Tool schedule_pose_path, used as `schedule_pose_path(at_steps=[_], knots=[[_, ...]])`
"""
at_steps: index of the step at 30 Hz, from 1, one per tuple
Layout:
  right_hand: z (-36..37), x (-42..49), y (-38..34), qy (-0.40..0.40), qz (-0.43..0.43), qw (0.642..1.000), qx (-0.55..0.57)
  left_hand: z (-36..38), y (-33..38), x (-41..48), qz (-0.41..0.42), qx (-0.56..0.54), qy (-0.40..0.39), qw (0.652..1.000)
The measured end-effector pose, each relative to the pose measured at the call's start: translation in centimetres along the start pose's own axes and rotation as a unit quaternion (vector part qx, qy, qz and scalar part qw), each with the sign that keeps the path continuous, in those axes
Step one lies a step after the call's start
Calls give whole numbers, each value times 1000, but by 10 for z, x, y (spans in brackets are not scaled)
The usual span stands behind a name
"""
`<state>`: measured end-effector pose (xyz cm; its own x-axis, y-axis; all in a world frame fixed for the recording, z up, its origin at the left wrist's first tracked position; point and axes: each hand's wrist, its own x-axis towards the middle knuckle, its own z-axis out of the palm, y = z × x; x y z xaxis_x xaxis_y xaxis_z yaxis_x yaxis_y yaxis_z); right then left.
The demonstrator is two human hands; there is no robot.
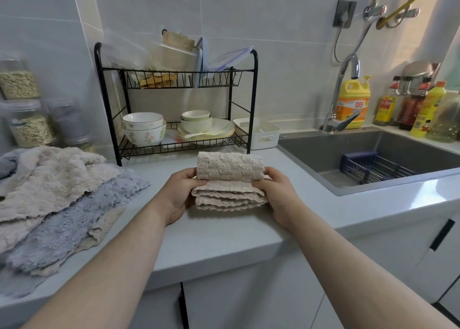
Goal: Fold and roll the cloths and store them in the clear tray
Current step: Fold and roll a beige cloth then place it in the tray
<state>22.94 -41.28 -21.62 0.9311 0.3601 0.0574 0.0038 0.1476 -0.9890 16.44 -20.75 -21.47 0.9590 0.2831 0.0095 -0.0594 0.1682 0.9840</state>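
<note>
The fingers (191,174) of the left hand (180,194) and the right hand (277,194) are curled around the two ends of a beige cloth (230,167) and hold it. The cloth lies in the middle of the counter (224,241). Its far part is rolled into a thick roll, and its near part is flat in folded layers.

The roll is only half made, so I think it can open again if one hand lets go too early. If one hand pushes faster than the other, the roll may come out crooked, with one end sticking out. The wavy near layers may also slide apart. The pile (57,192) on the left waits unfolded. I cannot tell where the tray stands.
</note>
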Motion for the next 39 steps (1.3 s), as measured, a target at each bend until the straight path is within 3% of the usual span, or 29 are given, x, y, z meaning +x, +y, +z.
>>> schedule_pose_path(at_steps=[8, 11, 14, 16, 19, 24, 29, 33, 39], knots=[[2, 2, 2, 21, 4, 999, -46, 4, 0, -3, 7, 26, -7, 1000], [1, 3, 2, 26, 19, 999, -8, 7, 1, -7, 7, -11, -2, 1000], [1, 2, 3, 37, 33, 999, 14, 7, -2, -7, 87, 68, 22, 994], [2, 2, 4, 47, -42, 996, -68, 7, -7, -6, 127, 128, 31, 983], [7, 1, 10, 66, -114, 976, -176, 7, -6, -9, 136, 125, 36, 982], [6, -2, 7, 31, -72, 979, -190, 5, -8, -9, 131, 285, -9, 949], [9, -7, 3, -48, -27, 955, -291, 6, -7, -12, 71, 339, -67, 936], [7, -6, 4, -23, -50, 936, -348, 3, -10, -7, 91, 288, 5, 953], [4, -2, 6, -5, -58, 981, -184, -2, -4, -4, 68, 120, -18, 990]])
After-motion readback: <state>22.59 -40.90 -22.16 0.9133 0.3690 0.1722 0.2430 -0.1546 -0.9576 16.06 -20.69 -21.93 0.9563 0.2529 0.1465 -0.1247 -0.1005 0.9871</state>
